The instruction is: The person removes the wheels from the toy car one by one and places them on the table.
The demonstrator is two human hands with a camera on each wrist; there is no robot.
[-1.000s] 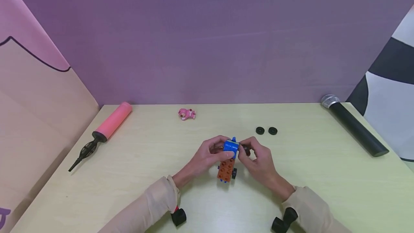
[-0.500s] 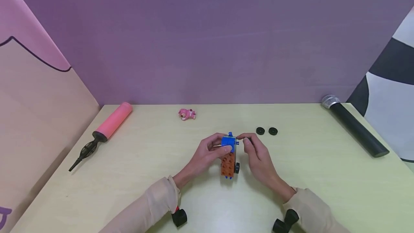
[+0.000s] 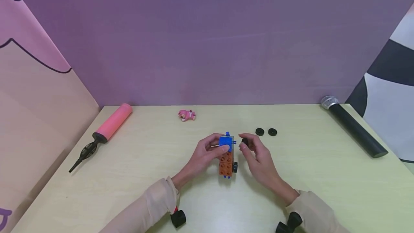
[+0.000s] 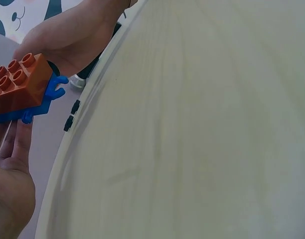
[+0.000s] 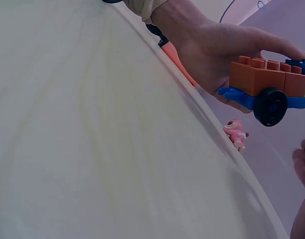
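Note:
My left hand [image 3: 207,150] grips a toy block car [image 3: 226,163], thumb on its blue front block [image 3: 226,141]. Two orange studded bricks [image 5: 257,79] sit on the car's blue base [image 4: 38,110]. One black wheel [image 5: 270,107] is fitted at the near end on the right side; a bare blue peg [image 3: 234,142] sticks out farther up that side. Just right of this peg, my right hand [image 3: 262,159] pinches a loose black toy wheel [image 3: 244,141], partly covered by the fingers. The car is held above the table.
Two black wheels [image 3: 260,132] [image 3: 272,132] lie beyond the right hand. A pink bear figure [image 3: 187,115] is at the back, a pink balloon pump [image 3: 113,123] at the left, a black microphone [image 3: 355,128] at the right. A purple wall [image 3: 207,39] rises behind the table.
The right hand has drawn the black wheel off to the right, away from the car's side, baring the blue peg. The left hand has straightened the car and shifted it slightly left.

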